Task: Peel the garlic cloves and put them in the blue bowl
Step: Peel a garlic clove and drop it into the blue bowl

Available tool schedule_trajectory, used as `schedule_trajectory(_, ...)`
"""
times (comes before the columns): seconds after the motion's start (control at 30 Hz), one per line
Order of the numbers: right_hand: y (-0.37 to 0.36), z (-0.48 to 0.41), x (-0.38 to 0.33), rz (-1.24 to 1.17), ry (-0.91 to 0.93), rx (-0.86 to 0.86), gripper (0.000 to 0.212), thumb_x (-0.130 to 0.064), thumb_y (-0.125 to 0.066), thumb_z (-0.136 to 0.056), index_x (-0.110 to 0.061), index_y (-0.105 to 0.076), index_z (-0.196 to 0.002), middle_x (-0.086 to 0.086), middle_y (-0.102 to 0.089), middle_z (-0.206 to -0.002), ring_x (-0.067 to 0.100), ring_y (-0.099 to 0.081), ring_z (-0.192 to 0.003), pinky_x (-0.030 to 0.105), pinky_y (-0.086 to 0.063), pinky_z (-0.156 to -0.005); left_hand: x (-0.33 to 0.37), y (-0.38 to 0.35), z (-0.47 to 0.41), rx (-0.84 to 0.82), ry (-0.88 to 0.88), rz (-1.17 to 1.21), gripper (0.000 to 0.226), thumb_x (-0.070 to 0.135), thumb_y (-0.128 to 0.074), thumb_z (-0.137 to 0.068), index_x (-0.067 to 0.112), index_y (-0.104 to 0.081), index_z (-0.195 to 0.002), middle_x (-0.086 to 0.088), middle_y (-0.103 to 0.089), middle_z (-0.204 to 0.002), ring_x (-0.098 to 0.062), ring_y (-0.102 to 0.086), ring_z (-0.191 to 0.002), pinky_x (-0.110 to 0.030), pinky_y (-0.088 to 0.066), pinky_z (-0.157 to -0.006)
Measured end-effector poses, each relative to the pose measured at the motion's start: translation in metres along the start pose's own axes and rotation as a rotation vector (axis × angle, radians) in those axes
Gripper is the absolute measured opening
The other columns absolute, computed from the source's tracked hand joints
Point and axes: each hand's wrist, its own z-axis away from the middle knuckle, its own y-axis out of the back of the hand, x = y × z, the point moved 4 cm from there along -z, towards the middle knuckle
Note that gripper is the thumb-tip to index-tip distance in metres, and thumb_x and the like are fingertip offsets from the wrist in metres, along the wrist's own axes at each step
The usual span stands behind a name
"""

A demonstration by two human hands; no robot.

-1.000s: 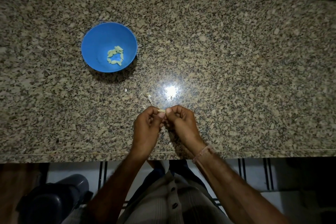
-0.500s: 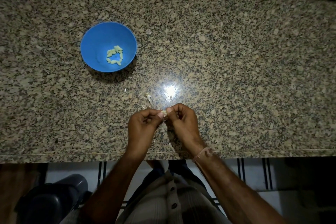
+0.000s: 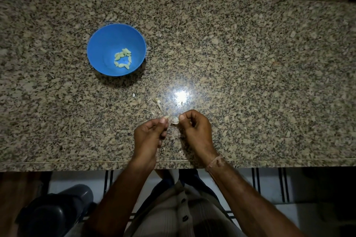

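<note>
A blue bowl (image 3: 102,44) stands on the granite counter at the left, with several peeled garlic cloves (image 3: 123,61) lying in its bottom. Near the counter's front edge my left hand (image 3: 148,136) and my right hand (image 3: 196,132) work close together. A small pale garlic clove (image 3: 175,120) with loose skin is pinched by my right fingertips. My left fingertips pinch a strip of papery skin (image 3: 166,117) pulled off to the left of it. The fingers of both hands are curled.
Scraps of garlic skin (image 3: 158,103) lie on the granite counter (image 3: 250,82) just beyond my hands, one small bit (image 3: 133,94) further left. A lamp glare (image 3: 181,96) shines on the stone. A dark bin (image 3: 55,211) stands on the floor below left.
My hands have drawn slightly apart. The left hand has shifted left, pulling a strip of skin away from the clove in the right hand.
</note>
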Motion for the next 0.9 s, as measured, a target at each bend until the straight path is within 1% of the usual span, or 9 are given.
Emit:
schedule_trajectory(0.07,0.002,-0.002,0.003,0.031,0.003,-0.004,0.020,-0.022,-0.069,-0.099,-0.014,-0.067,-0.082,0.002,-0.071,-0.076,0.012,-0.066,-0.073,0.035,-0.058,-0.072,0.005,0.006,-0.002,0.052,-0.101,-0.087,0.011,0.017,-0.073,-0.096,0.011,-0.077,-0.104,0.000,-0.073,-0.080,-0.009,-0.061,-0.065,-0.018,-0.047,-0.053)
schedule_trajectory(0.17,0.004,-0.003,0.004,0.096,0.020,0.013,0.016,-0.017,-0.071,-0.098,-0.015,-0.070,-0.082,-0.003,-0.072,-0.077,0.011,-0.068,-0.076,0.028,-0.058,-0.074,0.015,0.021,-0.008,0.161,-0.295,-0.315,0.011,0.011,-0.077,-0.092,0.017,-0.076,-0.101,0.001,-0.076,-0.091,-0.012,-0.072,-0.082,-0.023,-0.058,-0.070)
schedule_trajectory(0.37,0.006,-0.002,0.003,0.199,0.114,0.012,0.012,-0.013,-0.073,-0.096,-0.020,-0.079,-0.087,-0.012,-0.076,-0.083,0.001,-0.070,-0.082,0.021,-0.057,-0.080,0.020,0.021,0.014,0.211,-0.627,-0.745,0.028,0.016,-0.076,-0.093,0.020,-0.065,-0.118,0.004,-0.056,-0.117,-0.004,-0.059,-0.097,-0.002,-0.045,-0.071)
schedule_trajectory(0.47,0.014,-0.001,0.004,0.226,0.145,0.007,0.016,-0.009,-0.070,-0.097,-0.016,-0.082,-0.105,-0.008,-0.079,-0.100,0.003,-0.072,-0.097,0.028,-0.060,-0.091,0.007,-0.005,0.023,0.054,-0.666,-0.829,0.036,0.025,-0.074,-0.096,0.021,-0.063,-0.129,0.007,-0.055,-0.126,-0.005,-0.062,-0.099,-0.013,-0.054,-0.075)
schedule_trajectory(0.53,0.020,0.000,0.005,0.245,0.142,-0.012,0.019,-0.008,-0.070,-0.096,-0.015,-0.081,-0.111,-0.008,-0.079,-0.105,0.002,-0.072,-0.100,0.030,-0.060,-0.094,0.000,-0.021,0.021,-0.007,-0.695,-0.915,0.046,0.029,-0.074,-0.096,0.024,-0.058,-0.138,0.007,-0.053,-0.130,-0.010,-0.063,-0.098,-0.031,-0.058,-0.073)
schedule_trajectory(0.6,0.026,0.001,0.004,0.266,0.147,-0.039,0.021,-0.007,-0.070,-0.096,-0.016,-0.080,-0.112,-0.011,-0.079,-0.103,-0.001,-0.072,-0.098,0.029,-0.061,-0.092,-0.003,-0.032,0.016,-0.036,-0.736,-0.984,0.048,0.032,-0.073,-0.096,0.024,-0.056,-0.140,0.006,-0.052,-0.129,-0.014,-0.063,-0.096,-0.037,-0.056,-0.069)
schedule_trajectory(0.7,0.031,0.005,0.004,0.247,0.163,-0.065,0.020,-0.004,-0.069,-0.096,-0.016,-0.080,-0.109,-0.010,-0.079,-0.098,0.002,-0.074,-0.093,0.027,-0.061,-0.088,-0.002,-0.038,0.012,-0.041,-0.783,-1.003,0.031,0.028,-0.073,-0.097,0.026,-0.064,-0.126,0.006,-0.057,-0.117,-0.016,-0.063,-0.091,-0.036,-0.051,-0.065)
schedule_trajectory(0.8,0.037,0.007,0.007,0.180,0.140,-0.030,0.018,-0.006,-0.070,-0.096,-0.014,-0.078,-0.110,-0.004,-0.079,-0.097,0.009,-0.076,-0.093,0.037,-0.063,-0.088,0.001,-0.039,0.011,-0.010,-0.801,-0.969,0.004,0.026,-0.071,-0.097,0.028,-0.070,-0.101,0.009,-0.060,-0.096,-0.013,-0.060,-0.077,-0.031,-0.042,-0.061)
schedule_trajectory(0.9,0.047,0.008,0.004,0.184,0.190,0.011,0.024,-0.002,-0.066,-0.098,-0.012,-0.076,-0.118,-0.002,-0.078,-0.110,0.010,-0.074,-0.103,0.035,-0.062,-0.094,0.003,-0.029,0.014,0.022,-0.747,-0.848,0.006,0.025,-0.072,-0.096,0.027,-0.072,-0.091,0.012,-0.063,-0.089,-0.007,-0.061,-0.075,-0.028,-0.045,-0.061)
